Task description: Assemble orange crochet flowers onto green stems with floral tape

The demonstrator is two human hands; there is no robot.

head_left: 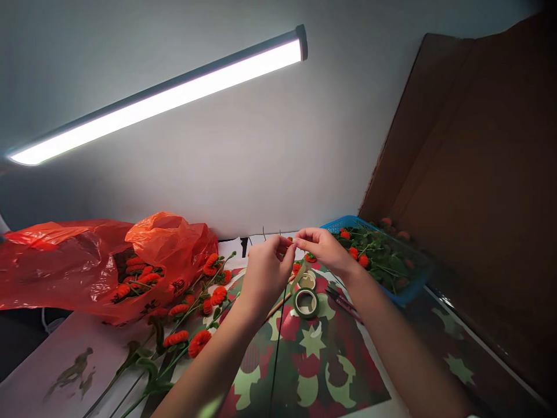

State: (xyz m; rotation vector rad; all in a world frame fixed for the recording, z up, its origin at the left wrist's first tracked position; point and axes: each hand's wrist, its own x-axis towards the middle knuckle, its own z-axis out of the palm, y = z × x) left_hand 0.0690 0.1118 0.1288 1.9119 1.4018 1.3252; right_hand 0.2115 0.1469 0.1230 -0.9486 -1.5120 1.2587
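Observation:
Both hands meet above the middle of the patterned mat. The thumb and fingers of my left hand (270, 258) are pinched, and a thin dark wire stem (278, 342) runs down from beneath them toward the mat's front edge. Fingertip to fingertip with it, my right hand (321, 248) is also pinched; what lies between its fingers is hidden. Below the hands are a green tape roll (296, 306) and a second, paler roll (312, 281). A pale green strip (298, 276) curves beside the rolls. Bits of orange flower show just behind the fingers.
At left, a red plastic bag (87, 249) holds orange fuzzy flowers; more flower stems (200, 343) lie beside it. A blue basket (348, 221) of flowers and leaves stands right, before a cardboard panel (470, 145). Dark-handled tools (342, 297) lie on the mat (282, 383). A lamp (174, 104) glows above.

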